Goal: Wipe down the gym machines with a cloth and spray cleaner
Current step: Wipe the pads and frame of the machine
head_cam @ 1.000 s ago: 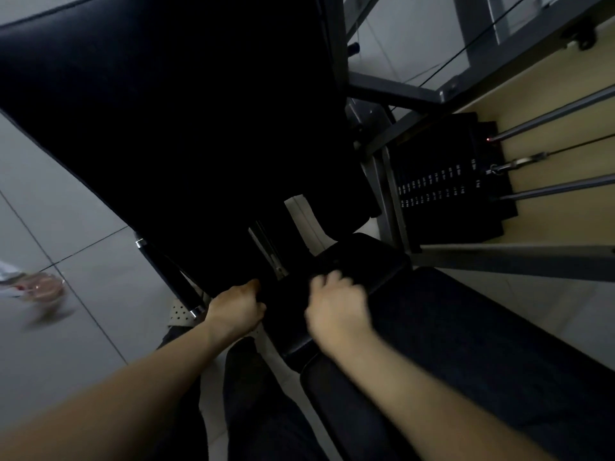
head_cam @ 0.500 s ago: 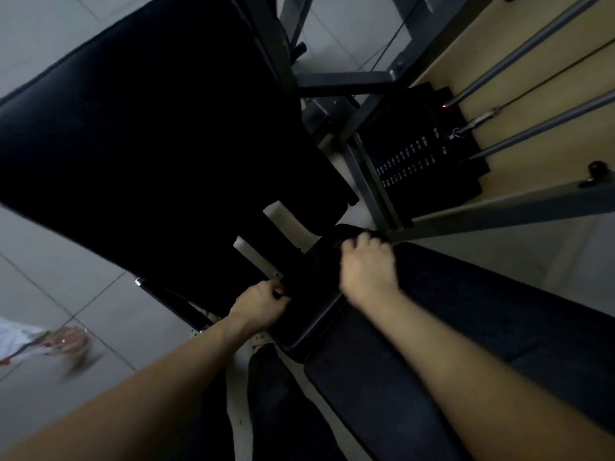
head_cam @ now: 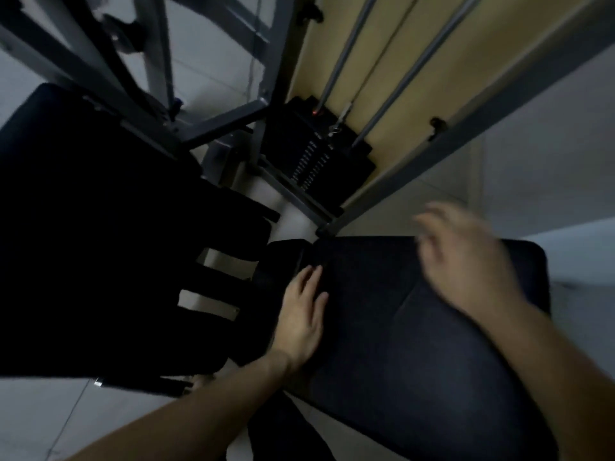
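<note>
A black padded seat (head_cam: pixel 416 344) of a gym machine fills the lower right. My left hand (head_cam: pixel 301 314) lies flat on the seat's near-left edge, fingers straight, next to a smaller black pad (head_cam: pixel 283 257). My right hand (head_cam: pixel 466 261) is blurred above the far part of the seat, fingers loosely spread, holding nothing that I can make out. A large black back pad (head_cam: pixel 109 234) stands at the left. No cloth or spray bottle is in sight.
A black weight stack (head_cam: pixel 316 158) with steel guide rods (head_cam: pixel 409 71) stands behind the seat, inside a grey steel frame (head_cam: pixel 429 151). More grey frame bars (head_cam: pixel 100 71) cross the upper left. Pale tiled floor (head_cam: pixel 50 417) lies around the machine.
The view has swung to the right and up the machine. My left hand left the gap by the back pad and now lies flat on the seat. My right hand moved right, over the seat.
</note>
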`<action>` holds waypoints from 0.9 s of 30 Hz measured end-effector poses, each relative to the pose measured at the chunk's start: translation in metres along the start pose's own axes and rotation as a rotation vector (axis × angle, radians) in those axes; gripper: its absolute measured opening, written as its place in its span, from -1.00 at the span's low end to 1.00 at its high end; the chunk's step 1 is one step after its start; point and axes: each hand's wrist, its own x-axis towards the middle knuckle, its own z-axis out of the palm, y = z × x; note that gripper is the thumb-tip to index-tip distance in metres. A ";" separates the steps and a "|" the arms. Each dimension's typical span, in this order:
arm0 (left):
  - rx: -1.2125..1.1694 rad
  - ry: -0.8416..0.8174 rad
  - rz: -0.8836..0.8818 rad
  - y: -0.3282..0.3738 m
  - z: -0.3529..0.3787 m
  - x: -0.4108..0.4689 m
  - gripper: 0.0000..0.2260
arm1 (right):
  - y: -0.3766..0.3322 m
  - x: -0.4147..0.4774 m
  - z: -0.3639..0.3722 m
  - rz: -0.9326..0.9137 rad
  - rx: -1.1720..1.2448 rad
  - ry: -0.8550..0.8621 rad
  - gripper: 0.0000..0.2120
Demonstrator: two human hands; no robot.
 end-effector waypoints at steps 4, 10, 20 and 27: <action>0.005 0.106 -0.110 -0.015 0.006 0.042 -0.54 | 0.069 -0.032 -0.030 0.585 0.093 0.014 -0.55; -0.105 0.328 -0.431 0.010 0.023 0.098 -0.66 | 0.068 -0.030 -0.019 0.742 0.424 0.131 -0.60; -0.328 0.075 0.058 0.221 0.089 0.038 -0.65 | 0.064 -0.035 -0.035 0.894 0.894 0.240 -0.55; 0.074 -0.100 0.614 0.230 0.093 0.005 -0.57 | 0.077 -0.040 -0.029 0.930 1.095 0.159 -0.60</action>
